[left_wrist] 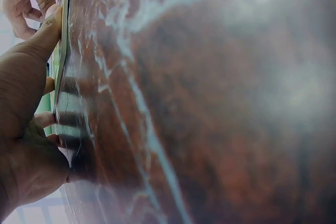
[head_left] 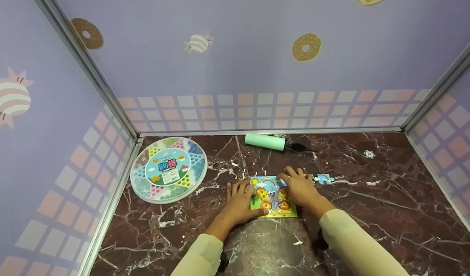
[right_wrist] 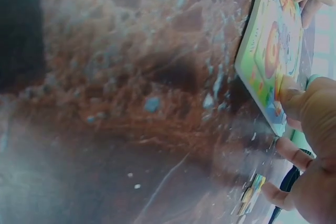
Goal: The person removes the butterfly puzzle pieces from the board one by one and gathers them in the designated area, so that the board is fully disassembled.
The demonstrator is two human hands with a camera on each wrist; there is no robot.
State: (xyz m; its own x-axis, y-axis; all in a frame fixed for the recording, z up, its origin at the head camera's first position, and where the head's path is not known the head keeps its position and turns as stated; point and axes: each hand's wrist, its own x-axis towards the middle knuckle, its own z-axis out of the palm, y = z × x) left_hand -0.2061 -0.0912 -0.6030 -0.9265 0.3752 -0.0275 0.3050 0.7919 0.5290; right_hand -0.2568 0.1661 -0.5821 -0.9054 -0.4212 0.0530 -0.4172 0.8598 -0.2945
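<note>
A small butterfly jigsaw puzzle [head_left: 274,201] in a flat tray lies on the dark marbled table. My left hand [head_left: 240,201] holds its left side, the thumb over the near edge and the fingers along the left edge. In the left wrist view that thumb [left_wrist: 47,30] sits against the board's rim. My right hand [head_left: 301,188] is over the upper right corner. Its thumb [right_wrist: 291,97] presses on the puzzle's face in the right wrist view, while other fingers reach past the edge to the table. A loose blue jigsaw piece [head_left: 324,179] lies just right of that hand.
A round Chinese checkers box [head_left: 168,170] with a clear lid lies at the left. Behind the puzzle rests a mint-green hand pump [head_left: 265,142] with a black nozzle. A small white round chip [head_left: 369,154] lies back right. Patterned purple walls [head_left: 250,65] enclose the table.
</note>
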